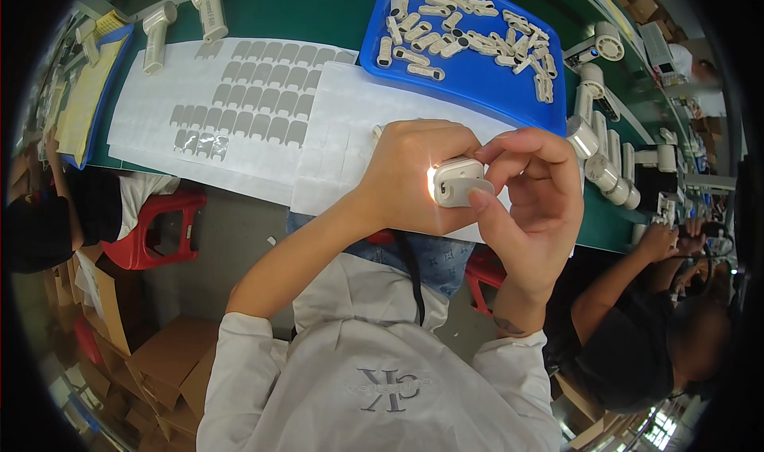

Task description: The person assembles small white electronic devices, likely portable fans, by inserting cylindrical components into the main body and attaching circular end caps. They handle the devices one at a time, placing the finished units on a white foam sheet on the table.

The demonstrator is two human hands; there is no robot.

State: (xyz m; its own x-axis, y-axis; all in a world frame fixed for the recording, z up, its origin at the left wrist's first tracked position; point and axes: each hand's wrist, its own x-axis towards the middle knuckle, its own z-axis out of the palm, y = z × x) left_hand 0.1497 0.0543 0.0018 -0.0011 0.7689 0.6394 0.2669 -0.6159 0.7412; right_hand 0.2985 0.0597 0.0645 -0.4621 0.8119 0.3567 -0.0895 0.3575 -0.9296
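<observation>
My left hand [410, 173] is closed around a small white device, its rounded end [459, 169] showing past the fingers. A bright glow shines where that end meets the hand. A thin, pale, rounded sticker-like piece [468, 191] lies against the end face, pinched at its right edge by the thumb of my right hand [533, 201]; the index finger curls above it. Most of the device is hidden inside the left hand. Beneath and to the left, a white backing sheet [263, 153] carries rows of grey rounded stickers [267, 99].
A blue tray [469, 98] with many small white parts stands at the back. Two white handheld devices [157, 38] lie at the back left; several more [609, 165] line the right. A red stool [159, 233] and cardboard boxes [171, 356] are left. A co-worker [629, 325] sits right.
</observation>
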